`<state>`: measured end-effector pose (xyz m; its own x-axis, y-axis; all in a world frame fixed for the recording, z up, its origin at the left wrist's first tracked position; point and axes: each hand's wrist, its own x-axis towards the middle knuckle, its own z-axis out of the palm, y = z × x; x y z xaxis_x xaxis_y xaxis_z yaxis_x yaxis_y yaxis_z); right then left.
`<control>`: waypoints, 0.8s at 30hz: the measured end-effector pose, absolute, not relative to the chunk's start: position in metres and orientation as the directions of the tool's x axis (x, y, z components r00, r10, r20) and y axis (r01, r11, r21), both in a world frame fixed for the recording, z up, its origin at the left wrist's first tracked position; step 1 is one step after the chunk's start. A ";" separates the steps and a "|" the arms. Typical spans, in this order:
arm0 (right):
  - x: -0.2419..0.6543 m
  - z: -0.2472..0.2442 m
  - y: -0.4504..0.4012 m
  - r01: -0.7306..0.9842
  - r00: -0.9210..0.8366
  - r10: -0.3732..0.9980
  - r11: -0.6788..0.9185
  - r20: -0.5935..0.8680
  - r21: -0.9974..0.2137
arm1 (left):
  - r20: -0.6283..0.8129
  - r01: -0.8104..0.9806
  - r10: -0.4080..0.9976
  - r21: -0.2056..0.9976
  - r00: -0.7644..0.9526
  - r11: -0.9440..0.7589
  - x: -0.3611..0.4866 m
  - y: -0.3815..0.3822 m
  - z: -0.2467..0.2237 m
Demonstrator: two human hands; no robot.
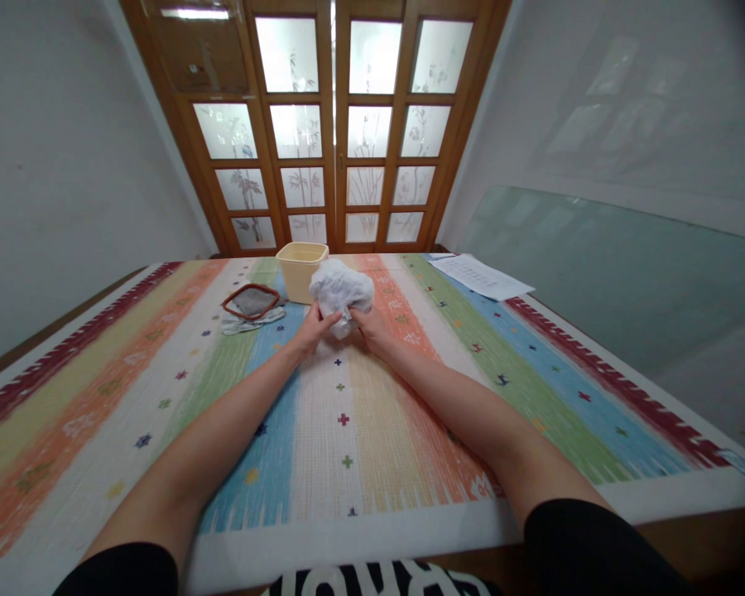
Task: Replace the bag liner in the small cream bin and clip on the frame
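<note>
A crumpled, thin white plastic bag [341,288] is held up between my two hands, over the middle of the table. My left hand [314,328] pinches its lower left side, thumb on top. On the lower right side, my right hand [370,326] grips it with the fingers closed. What the bag contains, if anything, I cannot make out. Just behind it to the left stands a cream plastic bin [295,269], partly covered by the bag. Left of the bin, a brown-rimmed grey cloth item [252,301] lies on a pale folded cloth [239,325].
A striped, multicoloured tablecloth [180,406] covers the table. Printed paper sheets [483,276] lie at the far right. A glass panel [596,281] leans along the right wall. Wooden doors with glass panes [338,124] close off the far side.
</note>
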<state>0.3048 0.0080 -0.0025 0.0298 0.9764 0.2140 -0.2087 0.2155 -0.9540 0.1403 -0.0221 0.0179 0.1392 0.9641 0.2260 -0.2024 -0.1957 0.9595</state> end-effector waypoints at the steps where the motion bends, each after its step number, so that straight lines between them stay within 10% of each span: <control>1: 0.305 -0.004 0.009 -0.201 0.037 0.977 0.212 0.209 -0.956 | 0.253 -0.162 0.959 0.959 0.131 -0.231 0.142 -0.023 0.018; 11: 0.297 0.003 -0.001 -0.240 -0.154 0.948 0.237 0.278 -0.941 | 0.297 0.127 0.944 0.952 -0.144 -0.280 0.136 -0.013 0.013; 24: 0.301 0.000 0.003 -0.295 -0.030 0.979 0.183 0.201 -0.938 | 0.308 0.127 0.950 0.946 -0.059 -0.299 0.138 -0.014 0.009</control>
<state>0.3007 0.0029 0.0004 -0.0303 0.9792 0.2006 -0.2946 0.1831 -0.9379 0.1383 -0.0139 0.0089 -0.0593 0.9496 0.3079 0.1268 -0.2987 0.9459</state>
